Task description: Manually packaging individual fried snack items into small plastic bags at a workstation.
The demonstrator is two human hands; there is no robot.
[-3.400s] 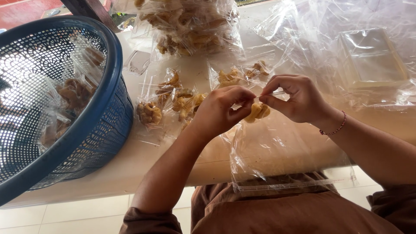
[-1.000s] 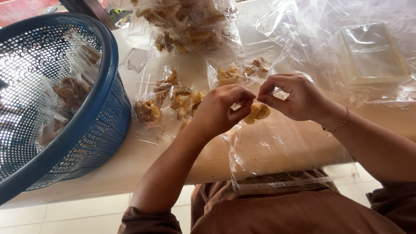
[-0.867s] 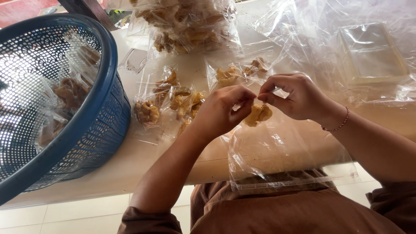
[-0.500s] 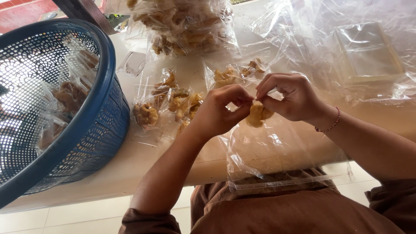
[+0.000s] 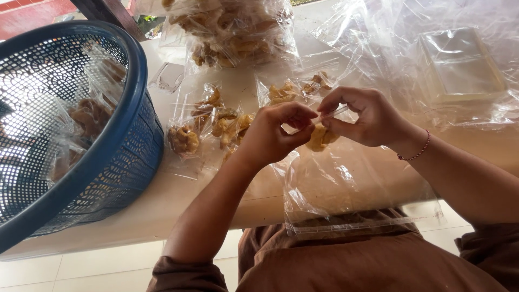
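Head view looks down over both forearms, so the fingertips of the left hand (image 5: 278, 132) curl out of sight and just how they meet the plastic is hard to make out. Both hands pinch the top of a clear bag (image 5: 346, 189): the left hand is closed on it beside the snacks, and the right hand (image 5: 362, 116) is closed on a thin clear strip, probably the bag's mouth, just above them. A small clump of golden fried snacks (image 5: 321, 136) sits right between the two grips. The bag's long axis runs from the hands toward the person's body, its open-looking lower edge hanging past the table (image 5: 162, 211) edge over the lap. It is glossy, wrinkled and see-through. Beyond the grip lie small filled packets (image 5: 208, 127); well off past the left hand stands a blue basket (image 5: 127, 146), partly cut off.
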